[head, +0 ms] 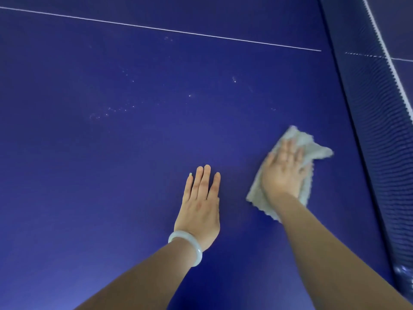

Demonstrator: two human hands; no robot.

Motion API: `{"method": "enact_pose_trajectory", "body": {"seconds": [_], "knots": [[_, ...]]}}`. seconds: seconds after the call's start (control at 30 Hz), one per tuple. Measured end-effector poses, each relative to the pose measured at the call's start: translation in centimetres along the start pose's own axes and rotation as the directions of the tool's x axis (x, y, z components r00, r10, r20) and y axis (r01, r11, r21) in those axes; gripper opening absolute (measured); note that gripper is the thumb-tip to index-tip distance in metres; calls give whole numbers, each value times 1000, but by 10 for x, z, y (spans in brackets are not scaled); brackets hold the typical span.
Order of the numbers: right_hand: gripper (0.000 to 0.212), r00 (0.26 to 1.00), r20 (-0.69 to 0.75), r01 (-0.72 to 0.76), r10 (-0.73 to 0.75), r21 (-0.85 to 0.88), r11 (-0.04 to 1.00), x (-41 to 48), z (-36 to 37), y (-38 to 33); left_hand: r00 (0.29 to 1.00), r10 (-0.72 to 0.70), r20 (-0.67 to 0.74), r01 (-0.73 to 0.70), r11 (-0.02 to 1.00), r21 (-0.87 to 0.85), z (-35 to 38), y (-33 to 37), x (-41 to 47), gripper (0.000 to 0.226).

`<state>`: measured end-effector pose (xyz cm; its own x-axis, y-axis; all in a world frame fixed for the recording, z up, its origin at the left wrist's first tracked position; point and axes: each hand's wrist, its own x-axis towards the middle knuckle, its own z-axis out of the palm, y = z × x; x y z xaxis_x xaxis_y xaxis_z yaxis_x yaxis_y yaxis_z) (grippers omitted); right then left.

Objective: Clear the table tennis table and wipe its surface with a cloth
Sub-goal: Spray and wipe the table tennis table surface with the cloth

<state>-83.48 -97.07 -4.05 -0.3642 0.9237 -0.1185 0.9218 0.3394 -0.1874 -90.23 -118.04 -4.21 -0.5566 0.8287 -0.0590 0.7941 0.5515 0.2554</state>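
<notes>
Fingers (288, 151) of the right hand (282, 173) are lying flat and spread, pressing the cloth (317, 148) onto the blue counter (134, 153) near the net (380, 130), gripping nothing. Left hand (201, 204) is bracing, open and empty. Pale specks (107, 113) are waiting further out, so overlapping strokes under even pressure should be reaching them.

Bare forearms, pale smooth bangle (187, 246) on the left wrist, light-painted fingernails.

I see a matt, smooth blue surface (111, 175), a fluffy pale cloth (317, 151), a glossy bracelet (196, 251)
</notes>
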Motion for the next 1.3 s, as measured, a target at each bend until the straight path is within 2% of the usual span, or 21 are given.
{"method": "enact_pose_trajectory", "body": {"seconds": [0.07, 0.17, 0.33, 0.5, 0.67, 0.9, 0.97, 1.03, 1.1, 1.13, 1.23, 1.3], "knots": [[59, 993, -16, -117, 117, 26, 993, 8, -12, 44, 1000, 2, 2, -2, 1000, 14, -1, 1, 0, 56], [58, 989, -26, -142, 143, 46, 989, 1, -24, 82, 1000, 4, 24, -5, 999, 45, -3, 1, 0, 57], [59, 993, -26, -117, 118, 34, 993, 2, -20, 86, 996, -74, -56, 71, 996, -57, -11, 15, 16, 56], [59, 999, -28, -38, 39, 43, 998, 25, -22, 98, 984, -155, -90, 151, 987, -53, -6, 48, 92, 63], [59, 1000, -28, 8, -7, 41, 999, 84, -33, 117, 949, -301, -93, 304, 952, 18, 6, 66, 147, 69], [58, 996, 8, 92, -93, 53, 994, 189, -46, 91, 925, -358, -126, 372, 922, 112, 13, 73, 152, 63], [57, 974, 42, 222, -224, 53, 974, 202, -46, 72, 924, -360, -127, 373, 922, 103, 13, 74, 153, 64], [57, 886, 91, 455, -455, 23, 890, 202, -43, 65, 919, -365, -147, 382, 918, 108, 14, 73, 153, 61], [56, 819, 114, 565, -563, 11, 825, 205, -45, 75, 918, -368, -145, 386, 915, 119, 15, 73, 153, 64], [56, 836, 100, 542, -539, 4, 841, 212, -47, 82, 919, -367, -143, 385, 915, 123, 15, 73, 153, 65], [56, 942, 10, 335, -335, -6, 942, 248, -52, 89, 920, -362, -147, 382, 915, 134, 15, 73, 152, 64], [56, 958, -8, 286, -286, 0, 958, 280, -53, 78, 918, -367, -148, 387, 910, 146, 14, 73, 153, 63]]}}
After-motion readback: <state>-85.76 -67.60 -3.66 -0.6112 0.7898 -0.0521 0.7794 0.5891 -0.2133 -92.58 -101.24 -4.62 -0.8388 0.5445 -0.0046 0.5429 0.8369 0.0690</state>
